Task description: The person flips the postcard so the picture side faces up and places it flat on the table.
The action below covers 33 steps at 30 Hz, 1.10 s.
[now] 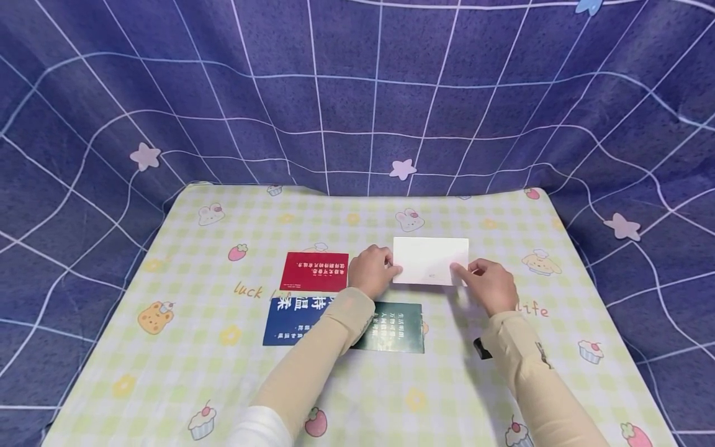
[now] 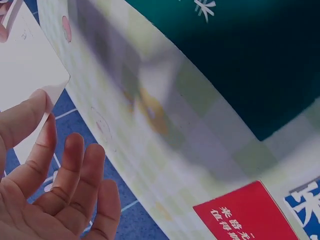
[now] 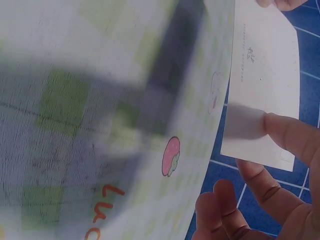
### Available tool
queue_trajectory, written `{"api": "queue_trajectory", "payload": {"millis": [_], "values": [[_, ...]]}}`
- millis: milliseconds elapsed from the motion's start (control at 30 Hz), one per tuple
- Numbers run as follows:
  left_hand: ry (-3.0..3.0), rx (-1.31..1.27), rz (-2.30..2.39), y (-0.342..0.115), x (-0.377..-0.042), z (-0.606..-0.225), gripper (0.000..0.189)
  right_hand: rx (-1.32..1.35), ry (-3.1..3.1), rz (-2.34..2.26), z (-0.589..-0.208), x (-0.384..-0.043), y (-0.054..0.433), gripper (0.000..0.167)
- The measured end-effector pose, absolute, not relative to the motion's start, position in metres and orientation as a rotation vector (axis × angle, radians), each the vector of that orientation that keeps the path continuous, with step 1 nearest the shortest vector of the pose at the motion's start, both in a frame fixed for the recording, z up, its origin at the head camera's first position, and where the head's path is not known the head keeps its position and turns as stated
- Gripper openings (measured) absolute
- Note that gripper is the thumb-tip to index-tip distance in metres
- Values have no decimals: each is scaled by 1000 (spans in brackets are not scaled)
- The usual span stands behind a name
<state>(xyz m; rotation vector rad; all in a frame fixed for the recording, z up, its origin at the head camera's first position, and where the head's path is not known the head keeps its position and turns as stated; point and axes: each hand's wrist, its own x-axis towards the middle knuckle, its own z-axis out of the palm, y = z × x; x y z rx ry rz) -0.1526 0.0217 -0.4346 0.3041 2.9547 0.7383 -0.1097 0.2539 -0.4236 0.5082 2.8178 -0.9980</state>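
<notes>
A white card [image 1: 431,257] with a small faint print is held up above the table between both hands. My left hand [image 1: 373,270] pinches its left end between thumb and forefinger, the other fingers loosely bent in the left wrist view. At the opposite end my right hand [image 1: 491,284] pinches the card [image 3: 265,75], its thumb lying on the near face. Left of the left hand lies a red card [image 1: 314,272] with white writing. Under the left forearm are a blue card [image 1: 285,323] and a dark green card [image 1: 393,329], both partly covered by the sleeve.
A tablecloth [image 1: 184,372] with pale green checks and cartoon prints covers the table. Behind and around it hangs a dark blue cloth [image 1: 346,105] with white grid lines and stars. A small black object [image 1: 481,349] shows beside the right sleeve.
</notes>
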Motion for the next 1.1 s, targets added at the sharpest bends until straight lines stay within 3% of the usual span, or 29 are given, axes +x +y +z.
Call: {"api": "queue_trajectory", "payload": {"millis": [333, 1100], "values": [[2996, 294, 745, 10, -150, -434, 23, 485, 2836, -1037, -424, -109, 242, 44], [2947, 248, 886, -17, -144, -432, 18, 452, 2831, -1043, -423, -103, 224, 44]]}}
